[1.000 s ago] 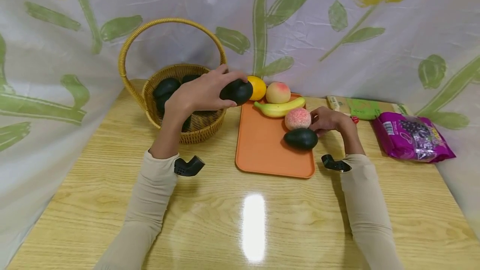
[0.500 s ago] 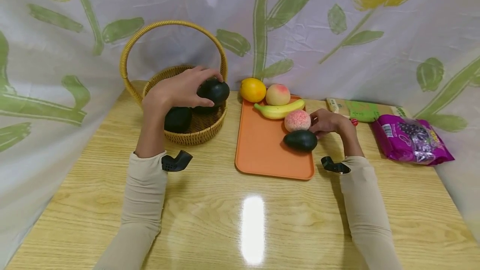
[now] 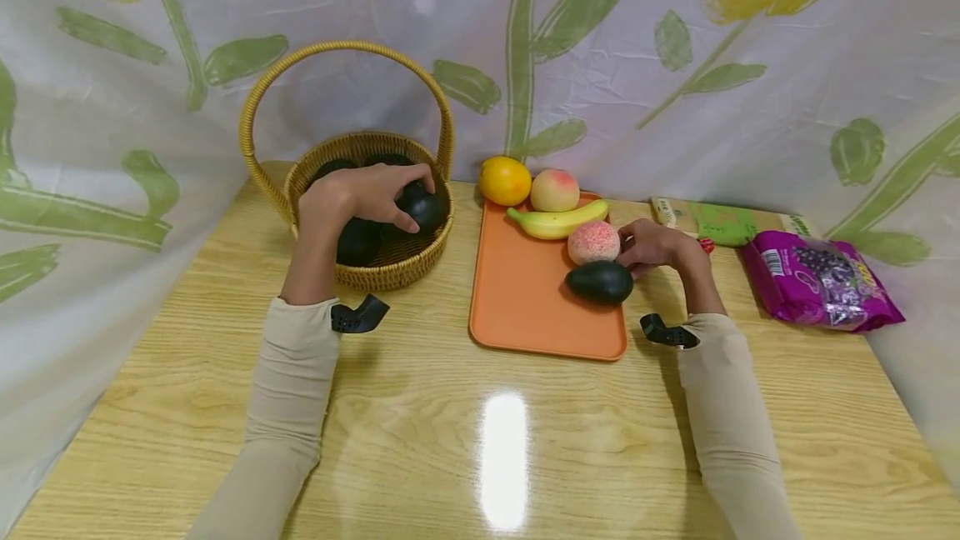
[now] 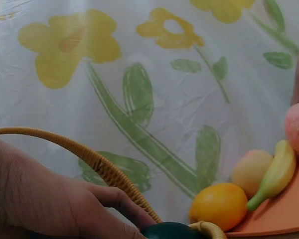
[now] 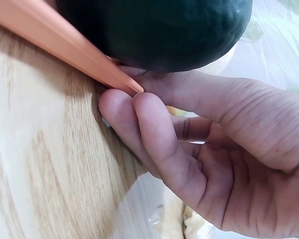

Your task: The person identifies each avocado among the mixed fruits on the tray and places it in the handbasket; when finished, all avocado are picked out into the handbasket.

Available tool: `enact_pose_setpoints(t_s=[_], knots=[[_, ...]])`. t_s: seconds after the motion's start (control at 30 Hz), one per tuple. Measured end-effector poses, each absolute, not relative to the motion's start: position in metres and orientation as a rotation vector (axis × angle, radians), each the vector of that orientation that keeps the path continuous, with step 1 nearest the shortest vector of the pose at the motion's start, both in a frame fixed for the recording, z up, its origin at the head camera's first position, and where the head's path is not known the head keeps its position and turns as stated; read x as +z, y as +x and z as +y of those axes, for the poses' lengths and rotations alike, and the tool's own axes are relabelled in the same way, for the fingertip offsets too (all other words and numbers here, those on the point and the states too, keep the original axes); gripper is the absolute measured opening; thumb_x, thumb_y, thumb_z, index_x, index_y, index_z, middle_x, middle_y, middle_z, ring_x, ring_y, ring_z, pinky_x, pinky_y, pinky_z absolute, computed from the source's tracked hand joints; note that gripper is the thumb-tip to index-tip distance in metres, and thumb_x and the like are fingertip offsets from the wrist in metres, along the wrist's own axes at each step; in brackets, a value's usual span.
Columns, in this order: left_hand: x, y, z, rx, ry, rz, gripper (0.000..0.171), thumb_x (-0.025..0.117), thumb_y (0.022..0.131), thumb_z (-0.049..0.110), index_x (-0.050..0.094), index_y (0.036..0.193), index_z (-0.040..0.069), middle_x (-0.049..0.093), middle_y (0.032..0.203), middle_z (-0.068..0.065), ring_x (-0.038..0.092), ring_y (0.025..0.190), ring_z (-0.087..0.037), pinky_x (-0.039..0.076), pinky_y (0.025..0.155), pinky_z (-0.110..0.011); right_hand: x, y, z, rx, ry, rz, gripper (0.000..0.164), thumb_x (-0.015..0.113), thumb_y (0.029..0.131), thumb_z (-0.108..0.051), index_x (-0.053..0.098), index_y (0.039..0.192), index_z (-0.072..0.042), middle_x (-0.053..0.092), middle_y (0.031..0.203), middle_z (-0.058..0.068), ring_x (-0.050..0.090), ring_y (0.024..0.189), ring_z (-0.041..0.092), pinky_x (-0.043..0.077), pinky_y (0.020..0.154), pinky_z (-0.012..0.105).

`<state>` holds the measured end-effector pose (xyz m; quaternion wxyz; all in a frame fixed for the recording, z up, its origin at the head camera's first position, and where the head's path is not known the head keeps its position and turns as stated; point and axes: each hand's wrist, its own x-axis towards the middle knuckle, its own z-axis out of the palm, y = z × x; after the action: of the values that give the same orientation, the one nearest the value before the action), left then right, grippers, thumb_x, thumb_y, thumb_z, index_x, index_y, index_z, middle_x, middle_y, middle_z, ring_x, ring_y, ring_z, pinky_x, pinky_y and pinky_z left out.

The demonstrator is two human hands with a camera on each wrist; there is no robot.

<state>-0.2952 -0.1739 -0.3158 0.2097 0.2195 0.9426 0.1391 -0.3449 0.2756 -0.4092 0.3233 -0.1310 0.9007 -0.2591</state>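
Note:
My left hand (image 3: 363, 192) reaches into the wicker basket (image 3: 393, 275) and holds a dark green avocado (image 3: 422, 208) inside the rim, thumb and fingers around it. Several more dark avocados lie in the basket, partly hidden under the hand. The left wrist view shows only the top of the held avocado (image 4: 172, 230). My right hand (image 3: 651, 244) pinches the right edge of the orange tray (image 3: 517, 298); the right wrist view shows the tray's rim (image 5: 107, 69) between thumb and fingertips. Close by that hand, an avocado (image 3: 600, 282) and a pink peach (image 3: 594, 242) lie on the tray.
Toward the tray's back are a banana (image 3: 558, 221), a paler peach (image 3: 555, 190) and a yellow-orange mango (image 3: 505, 181). A purple snack bag (image 3: 821, 280) and a green package (image 3: 727, 222) lie to the right. The basket's tall handle (image 3: 345, 46) arches over it; a flowered curtain (image 3: 600, 90) hangs behind.
My left hand has carried the avocado leftward from beside the mango, then down into the basket. The right hand has stayed at the tray's edge.

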Motion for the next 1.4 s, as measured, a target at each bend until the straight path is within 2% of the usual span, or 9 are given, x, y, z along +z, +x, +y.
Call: enact_pose_setpoints(t_s=[0.17, 0.3, 0.4, 0.53, 0.6, 0.67, 0.93, 1.2, 1.4], knots=[[-0.321, -0.298, -0.169, 0.359, 0.575, 2.567, 0.055, 0.073, 0.1, 0.031, 0.043, 0.145, 0.02, 0.054, 0.144, -0.016, 0.054, 0.126, -0.034, 0.047, 0.104, -0.055, -0.407, -0.343, 0.277, -0.689, -0.349, 2.353, 0.046, 0.072, 0.092, -0.015, 0.06, 0.129, 0.009, 0.067, 0.11, 0.014, 0.063, 0.075, 0.008, 0.057, 0.066, 0.021], [-0.323, -0.3, -0.167, 0.341, 0.545, 2.526, 0.055, 0.073, 0.1, 0.03, 0.043, 0.145, 0.019, 0.05, 0.151, -0.018, 0.052, 0.135, -0.038, 0.045, 0.108, -0.058, -0.407, -0.342, 0.278, -0.706, -0.34, 2.347, 0.047, 0.072, 0.092, -0.016, 0.06, 0.13, 0.009, 0.067, 0.11, 0.015, 0.063, 0.076, 0.007, 0.058, 0.067, 0.021], [-0.325, -0.301, -0.166, 0.324, 0.507, 2.511, 0.054, 0.072, 0.1, 0.03, 0.043, 0.144, 0.019, 0.051, 0.15, -0.018, 0.052, 0.136, -0.038, 0.045, 0.109, -0.058, -0.407, -0.343, 0.278, -0.713, -0.336, 2.343, 0.046, 0.072, 0.093, -0.016, 0.06, 0.13, 0.008, 0.067, 0.109, 0.013, 0.063, 0.077, 0.007, 0.057, 0.068, 0.021], [-0.328, -0.302, -0.167, 0.295, 0.471, 2.521, 0.043, 0.069, 0.102, 0.031, 0.046, 0.134, 0.014, 0.056, 0.118, -0.013, 0.056, 0.109, -0.031, 0.045, 0.093, -0.047, -0.408, -0.343, 0.278, -0.716, -0.337, 2.343, 0.045, 0.071, 0.092, -0.015, 0.061, 0.128, 0.008, 0.067, 0.107, 0.011, 0.062, 0.075, 0.007, 0.057, 0.067, 0.021], [-0.33, -0.302, -0.168, 0.283, 0.463, 2.524, 0.038, 0.067, 0.103, 0.031, 0.046, 0.128, 0.012, 0.051, 0.104, -0.009, 0.053, 0.098, -0.028, 0.04, 0.086, -0.043, -0.409, -0.342, 0.278, -0.717, -0.328, 2.339, 0.044, 0.072, 0.092, -0.015, 0.061, 0.128, 0.008, 0.066, 0.107, 0.011, 0.062, 0.076, 0.007, 0.057, 0.067, 0.021], [-0.33, -0.302, -0.169, 0.28, 0.467, 2.531, 0.037, 0.067, 0.103, 0.031, 0.047, 0.126, 0.01, 0.047, 0.098, -0.007, 0.05, 0.093, -0.026, 0.037, 0.084, -0.042, -0.409, -0.342, 0.277, -0.717, -0.323, 2.334, 0.044, 0.071, 0.093, -0.015, 0.06, 0.128, 0.008, 0.066, 0.108, 0.011, 0.062, 0.077, 0.008, 0.057, 0.067, 0.021], [-0.326, -0.303, -0.17, 0.311, 0.526, 2.55, 0.041, 0.065, 0.105, 0.03, 0.049, 0.135, 0.007, 0.057, 0.109, -0.011, 0.054, 0.099, -0.027, 0.041, 0.087, -0.043, -0.41, -0.345, 0.277, -0.693, -0.306, 2.36, 0.043, 0.071, 0.092, -0.015, 0.06, 0.128, 0.008, 0.065, 0.11, 0.014, 0.061, 0.077, 0.008, 0.057, 0.067, 0.021], [-0.328, -0.308, -0.168, 0.331, 0.537, 2.58, 0.042, 0.064, 0.105, 0.031, 0.049, 0.137, 0.009, 0.06, 0.122, -0.015, 0.058, 0.107, -0.03, 0.045, 0.09, -0.044, -0.409, -0.344, 0.28, -0.687, -0.316, 2.371, 0.045, 0.071, 0.093, -0.014, 0.059, 0.128, 0.011, 0.066, 0.112, 0.018, 0.062, 0.077, 0.008, 0.057, 0.067, 0.022], [-0.322, -0.304, -0.169, 0.337, 0.568, 2.611, 0.045, 0.064, 0.105, 0.03, 0.049, 0.141, 0.006, 0.059, 0.118, -0.016, 0.056, 0.105, -0.03, 0.046, 0.091, -0.046, -0.407, -0.342, 0.28, -0.708, -0.342, 2.36, 0.044, 0.071, 0.093, -0.017, 0.061, 0.127, 0.008, 0.067, 0.11, 0.013, 0.062, 0.077, 0.008, 0.056, 0.068, 0.022]])
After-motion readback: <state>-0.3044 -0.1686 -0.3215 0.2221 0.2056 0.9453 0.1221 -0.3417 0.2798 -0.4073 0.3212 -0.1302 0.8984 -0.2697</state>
